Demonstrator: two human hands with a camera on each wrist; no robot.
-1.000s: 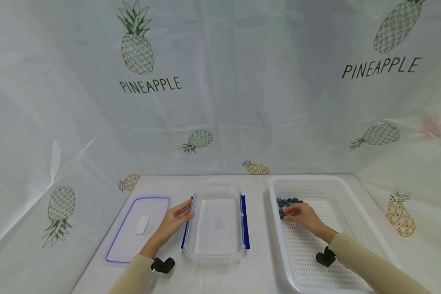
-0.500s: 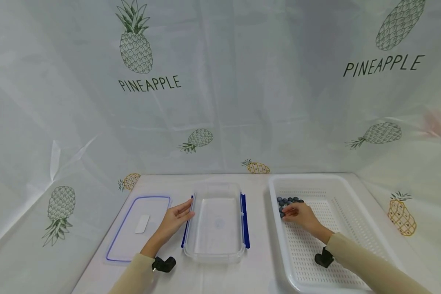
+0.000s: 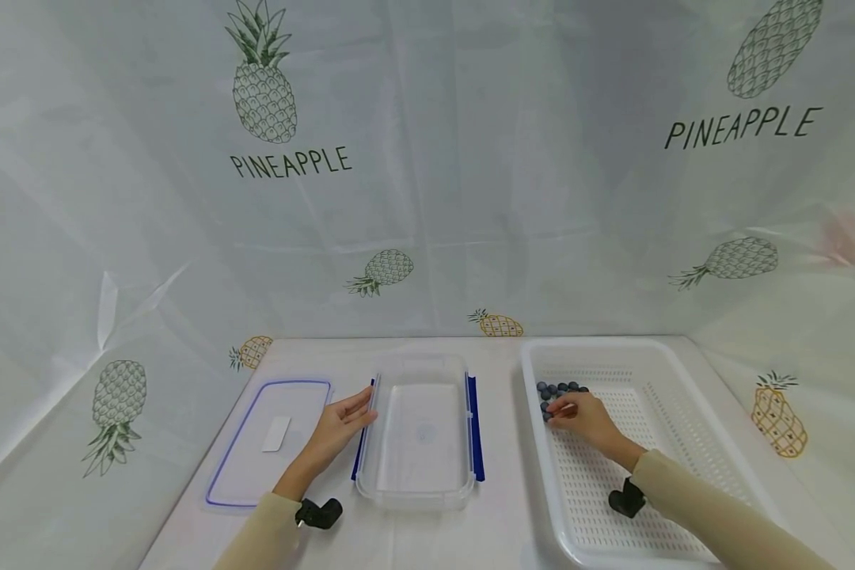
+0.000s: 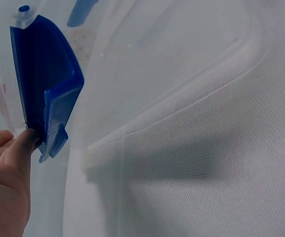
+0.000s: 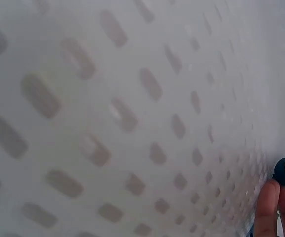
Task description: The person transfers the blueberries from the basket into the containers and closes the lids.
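Observation:
A clear plastic food container [image 3: 415,499] with blue side clips stands in the middle of the table, its lid off. My left hand [image 3: 336,431] holds its left wall; in the left wrist view the thumb [image 4: 22,150] lies against a blue clip [image 4: 63,98]. Inside the white perforated basket [image 3: 557,507] at right, my right hand [image 3: 586,421] pinches a blueberry [image 5: 281,172] between thumb and fingers, seen at the right edge of the right wrist view. Several other blueberries [image 3: 552,389] lie around those fingers in the basket's far left corner; some are partly hidden.
Left of the container lies its clear lid [image 3: 245,467] with a blue seal, bearing a small white rectangle [image 3: 276,434]. The basket's raised wall stands between the blueberries and the container. A pineapple-print curtain [image 3: 427,198] hangs behind and at both sides.
The right hand has shifted very slightly left among the blueberries. The left hand and the container stay in place.

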